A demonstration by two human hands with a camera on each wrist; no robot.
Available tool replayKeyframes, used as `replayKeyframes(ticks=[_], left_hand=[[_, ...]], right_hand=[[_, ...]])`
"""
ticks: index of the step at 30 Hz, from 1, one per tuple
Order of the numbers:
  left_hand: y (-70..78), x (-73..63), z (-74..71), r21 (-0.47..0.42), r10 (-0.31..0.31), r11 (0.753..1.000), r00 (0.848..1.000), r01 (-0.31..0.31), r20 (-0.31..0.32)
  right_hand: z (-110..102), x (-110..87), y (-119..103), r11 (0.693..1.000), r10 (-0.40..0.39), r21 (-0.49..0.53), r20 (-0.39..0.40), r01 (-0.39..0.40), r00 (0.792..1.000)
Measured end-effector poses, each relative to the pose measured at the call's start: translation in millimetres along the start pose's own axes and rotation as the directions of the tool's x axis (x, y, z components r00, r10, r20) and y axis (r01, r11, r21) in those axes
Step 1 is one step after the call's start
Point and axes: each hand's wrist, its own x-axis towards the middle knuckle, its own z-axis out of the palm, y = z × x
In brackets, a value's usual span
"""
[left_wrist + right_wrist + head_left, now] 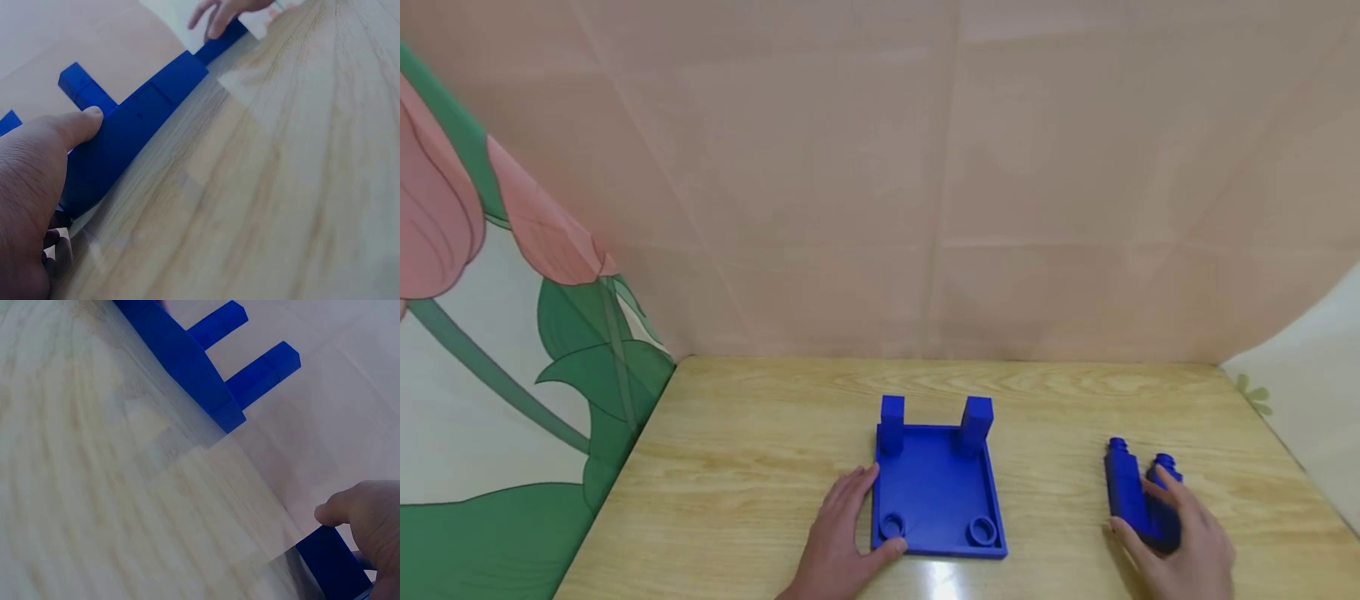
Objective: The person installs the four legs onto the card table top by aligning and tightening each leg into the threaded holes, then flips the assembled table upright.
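Note:
A square blue tray point(934, 487) lies on the table, with upright square posts point(977, 421) at its two far corners and round ring sockets point(982, 531) at its two near corners. My left hand point(842, 537) holds the tray's near left corner, fingers along the left side and thumb against the front wall point(140, 115). Off to the right, my right hand point(1187, 542) grips two blue blocks point(1124, 483) with round knobbed ends lying side by side. Its thumb is at the near left end and its fingers cross the right block, partly hiding it.
The wood-grain table point(760, 442) runs back to a plain pinkish cloth point(940, 183). A tulip-patterned cloth point(512, 392) hangs along the left edge and a pale cloth point(1311, 400) along the right. Table surface lies between the tray and the blocks.

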Motion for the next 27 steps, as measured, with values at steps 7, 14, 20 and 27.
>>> replayKeyframes(ticks=[7,14,20,27], left_hand=[[-0.3,-0.1,0.3,0.003,0.016,1.0,1.0,-0.016,-0.017],[-1.1,-0.5,1.2,0.007,0.022,1.0,0.999,-0.022,-0.023],[-0.7,-0.6,1.0,0.005,0.021,1.0,0.999,-0.021,-0.025],[1.6,-1.2,-0.4,-0.01,0.002,1.0,1.0,-0.002,-0.01]], right_hand=[[0.1,1.3,-3.1,0.999,-0.045,-0.003,0.056,0.045,0.997],[2.8,-1.6,-12.8,0.998,-0.013,-0.058,0.175,0.023,0.984],[5.2,-2.9,-14.6,0.999,-0.015,-0.037,0.202,0.023,0.979],[6.0,-3.6,-10.8,0.998,-0.029,-0.049,0.175,0.039,0.984]])
